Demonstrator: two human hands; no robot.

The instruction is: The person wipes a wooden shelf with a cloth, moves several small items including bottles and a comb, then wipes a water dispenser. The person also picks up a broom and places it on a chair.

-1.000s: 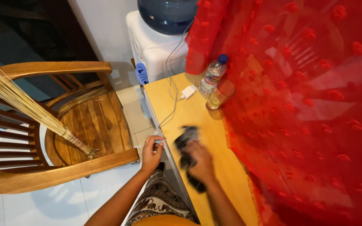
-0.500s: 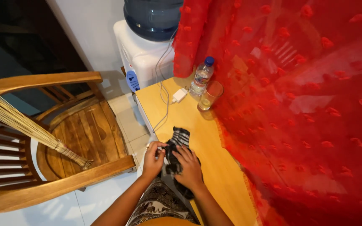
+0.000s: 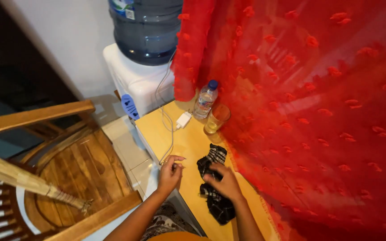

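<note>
A black-and-white checked cloth (image 3: 214, 184) lies crumpled on the yellow table (image 3: 188, 143). My right hand (image 3: 223, 180) presses on the cloth's middle, fingers curled into it. My left hand (image 3: 170, 172) rests at the table's left edge, fingertips pinched together near a thin white cable (image 3: 168, 134); whether it holds the cable is unclear.
A white charger plug (image 3: 183, 119), a small water bottle (image 3: 205, 99) and a glass (image 3: 215, 119) stand at the table's far end. A water dispenser (image 3: 141, 76) is behind. A red curtain (image 3: 318, 111) hangs on the right. A wooden chair (image 3: 63, 165) and a broom (image 3: 27, 183) are on the left.
The view has tilted and moved closer. My right hand has spread the cloth down onto the table; my left hand has shifted off the cloth to the table edge.
</note>
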